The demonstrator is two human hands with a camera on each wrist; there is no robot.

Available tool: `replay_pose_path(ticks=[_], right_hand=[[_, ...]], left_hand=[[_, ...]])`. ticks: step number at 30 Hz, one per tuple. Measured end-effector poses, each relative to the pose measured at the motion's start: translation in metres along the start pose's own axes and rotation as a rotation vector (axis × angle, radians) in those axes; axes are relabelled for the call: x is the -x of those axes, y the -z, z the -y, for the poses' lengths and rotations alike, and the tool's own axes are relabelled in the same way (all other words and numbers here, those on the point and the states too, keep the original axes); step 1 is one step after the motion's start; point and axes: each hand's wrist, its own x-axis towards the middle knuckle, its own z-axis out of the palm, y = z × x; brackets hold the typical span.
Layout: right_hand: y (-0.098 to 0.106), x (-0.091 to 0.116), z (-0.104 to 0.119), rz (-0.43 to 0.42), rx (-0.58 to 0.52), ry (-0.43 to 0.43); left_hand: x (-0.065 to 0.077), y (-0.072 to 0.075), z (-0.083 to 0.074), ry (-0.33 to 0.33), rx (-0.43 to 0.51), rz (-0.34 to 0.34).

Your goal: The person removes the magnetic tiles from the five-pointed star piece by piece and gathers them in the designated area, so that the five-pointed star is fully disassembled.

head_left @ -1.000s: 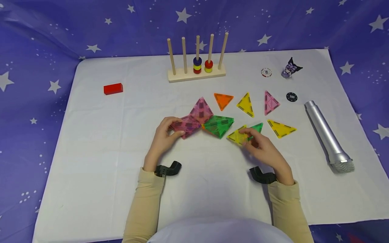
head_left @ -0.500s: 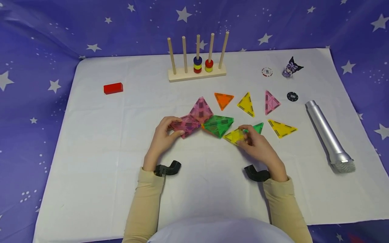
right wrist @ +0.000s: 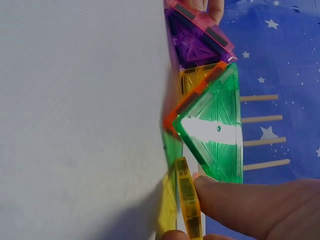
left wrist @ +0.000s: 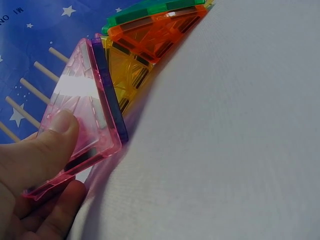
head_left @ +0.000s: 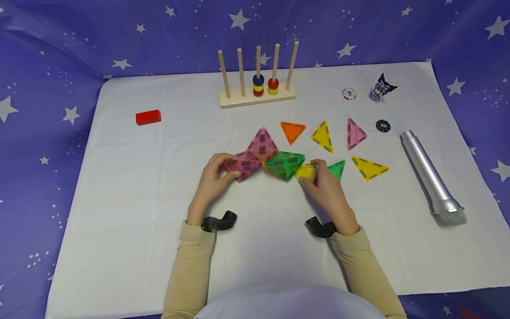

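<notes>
My left hand (head_left: 213, 179) grips a pink triangular magnetic tile (left wrist: 75, 115) at the left end of a joined tile build, thumb on its face. A purple tile (right wrist: 192, 45) lies against that pink one. Further along the build, a pink section (head_left: 262, 145) points toward the back, and a green tile (right wrist: 217, 125) leans against an orange tile (left wrist: 160, 37). My right hand (head_left: 328, 188) pinches a yellow triangular tile (right wrist: 187, 200), its tip right at the green section's lower right edge. A loose green triangle (head_left: 338, 170) lies partly behind the right hand.
Orange (head_left: 292, 132), yellow (head_left: 322, 137) and pink (head_left: 355, 134) triangles lie behind the right hand, with another yellow triangle (head_left: 369, 168) to its right. A silver microphone (head_left: 432, 177), two chips, a figurine (head_left: 381, 88), a peg stand (head_left: 256, 98) and a red block (head_left: 148, 117) stand around.
My right hand has moved left with the yellow tile, bringing it up to the green section and uncovering more of the loose green triangle. The left hand has stayed in place.
</notes>
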Motion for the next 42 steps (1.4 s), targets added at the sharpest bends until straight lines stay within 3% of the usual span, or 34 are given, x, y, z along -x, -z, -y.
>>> replay_pose_path(ticks=[3, 7, 11, 17, 21, 26, 29, 31, 36, 39, 42], right_hand=[[-0.002, -0.003, 0.002, 0.004, -0.005, 0.01], [-0.002, -0.004, 0.006, 0.015, -0.026, 0.001], [0.002, -0.006, 0.01, -0.026, -0.068, 0.029], [0.003, -0.014, 0.016, -0.106, -0.172, 0.213], [0.0, -0.021, 0.022, -0.125, -0.178, 0.343], [-0.006, -0.027, 0.032, -0.05, -0.122, 0.422], [-0.011, -0.032, 0.038, 0.023, -0.066, 0.447], [-0.015, -0.035, 0.042, 0.072, -0.017, 0.46], [-0.021, -0.039, 0.048, 0.142, 0.086, 0.457], [-0.025, -0.04, 0.05, 0.13, 0.101, 0.464], [-0.03, -0.04, 0.052, 0.084, 0.081, 0.482]], left_hand=[[0.002, 0.002, 0.001, -0.002, -0.007, -0.006], [0.002, 0.002, 0.019, -0.007, 0.0, -0.016], [0.003, 0.003, 0.036, -0.002, 0.005, -0.022], [0.006, 0.008, 0.039, -0.012, -0.009, -0.036], [0.005, 0.011, 0.038, -0.011, 0.002, -0.049], [0.006, 0.011, 0.037, 0.007, -0.031, -0.045], [0.009, 0.01, 0.035, 0.053, -0.034, -0.027], [0.012, 0.01, 0.033, 0.1, 0.015, 0.007], [0.014, 0.012, 0.025, 0.191, 0.255, 0.107], [0.014, 0.014, 0.016, 0.207, 0.351, 0.129], [0.014, 0.016, 0.01, 0.209, 0.384, 0.136]])
